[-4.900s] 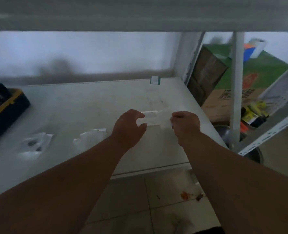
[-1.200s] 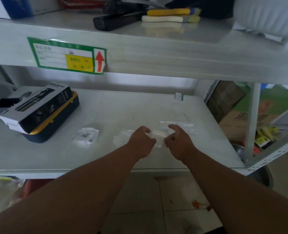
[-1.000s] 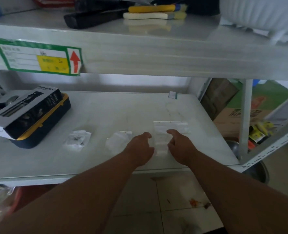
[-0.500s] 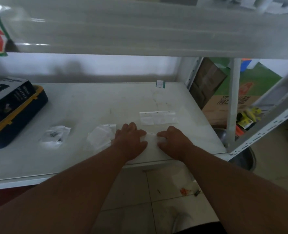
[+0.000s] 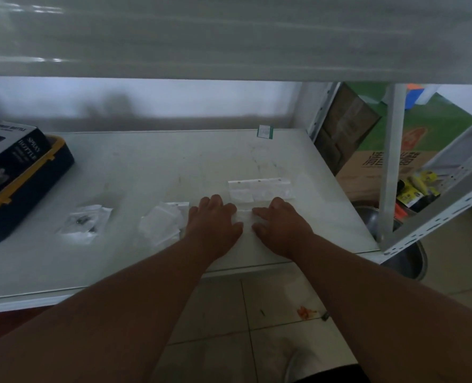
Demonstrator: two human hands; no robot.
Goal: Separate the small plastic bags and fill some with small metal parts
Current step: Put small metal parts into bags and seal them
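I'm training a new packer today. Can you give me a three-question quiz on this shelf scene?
1. True or false: both hands press a clear bag flat on the shelf.
2. Which bag already holds dark parts: A) far-left bag, B) strip of bags beyond the hands?
3. What sits at the shelf's left end?

Key:
1. True: left hand, right hand, clear bag.
2. A: far-left bag, strip of bags.
3. A spray bottle box on a blue case.

An upper shelf (image 5: 229, 37) spans the whole top of the frame, capping the room above the table (image 5: 146, 167). At far left a dark box (image 5: 16, 178) blocks that edge. Bags lie mid-frame: one with parts (image 5: 84, 221), a loose pile (image 5: 163, 221), a flat strip (image 5: 259, 189). The table's centre and back stay bare. A white post (image 5: 392, 161) bounds the right side.
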